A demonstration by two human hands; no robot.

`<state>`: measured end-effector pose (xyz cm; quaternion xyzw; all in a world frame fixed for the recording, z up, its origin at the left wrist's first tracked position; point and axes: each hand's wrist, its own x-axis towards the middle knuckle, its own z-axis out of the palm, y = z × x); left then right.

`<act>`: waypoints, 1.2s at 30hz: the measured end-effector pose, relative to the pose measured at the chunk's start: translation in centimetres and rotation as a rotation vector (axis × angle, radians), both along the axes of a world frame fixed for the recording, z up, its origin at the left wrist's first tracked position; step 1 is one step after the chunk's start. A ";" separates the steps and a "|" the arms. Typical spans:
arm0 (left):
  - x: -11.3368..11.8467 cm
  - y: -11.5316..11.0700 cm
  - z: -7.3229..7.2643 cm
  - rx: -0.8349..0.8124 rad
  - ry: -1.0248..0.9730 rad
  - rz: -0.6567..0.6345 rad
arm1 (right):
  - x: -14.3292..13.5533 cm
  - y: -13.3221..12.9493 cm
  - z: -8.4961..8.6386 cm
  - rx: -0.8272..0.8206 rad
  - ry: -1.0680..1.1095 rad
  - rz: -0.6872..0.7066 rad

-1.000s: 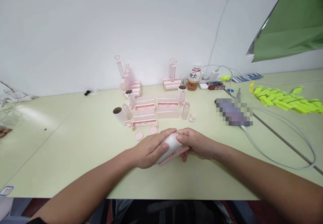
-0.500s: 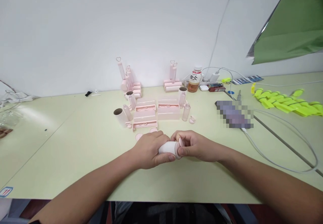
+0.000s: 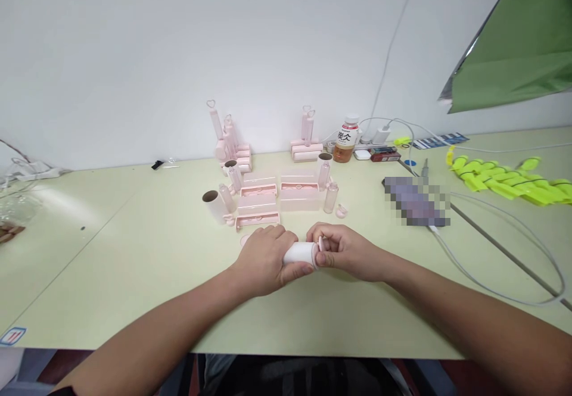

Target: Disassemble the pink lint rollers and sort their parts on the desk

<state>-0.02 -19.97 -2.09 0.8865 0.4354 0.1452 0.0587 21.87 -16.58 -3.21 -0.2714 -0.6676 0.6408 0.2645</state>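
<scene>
My left hand [image 3: 267,260] is wrapped round a white roll [image 3: 299,253] lying on its side above the table near its front. At the roll's right end, my right hand [image 3: 344,252] pinches a small pink round piece [image 3: 320,245] between thumb and fingers. Just beyond my hands are an open pink case [image 3: 258,221] and a second pink case [image 3: 299,187] with clear lids. Another pink disc [image 3: 244,240] lies partly hidden beside my left hand. An upright white roll with a brown core [image 3: 216,208] stands to the left of the cases.
Pink rollers with heart-shaped loops [image 3: 228,140] stand by the wall. A drink bottle [image 3: 346,140] is at the back, near chargers. To the right are a phone [image 3: 413,202], its white cable [image 3: 482,286] and yellow-green strips [image 3: 513,178] on the table [image 3: 111,289].
Both hands and the roll have shifted slightly upward in the view. My left hand now covers one of the pink discs beside the cases. The grip on the roll is unchanged.
</scene>
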 end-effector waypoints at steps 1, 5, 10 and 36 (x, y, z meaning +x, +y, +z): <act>0.0 0.0 0.0 0.000 0.004 0.004 | 0.0 -0.1 0.1 -0.004 0.001 -0.002; -0.1 0.0 0.1 0.003 0.013 0.015 | -0.1 -0.3 0.3 0.008 -0.015 -0.023; -0.1 -0.1 0.2 0.007 0.018 0.032 | -0.3 -0.5 0.6 0.051 -0.049 -0.053; -0.3 0.5 -0.3 -0.060 -0.017 0.166 | -0.4 0.0 -0.9 0.056 -0.028 -0.124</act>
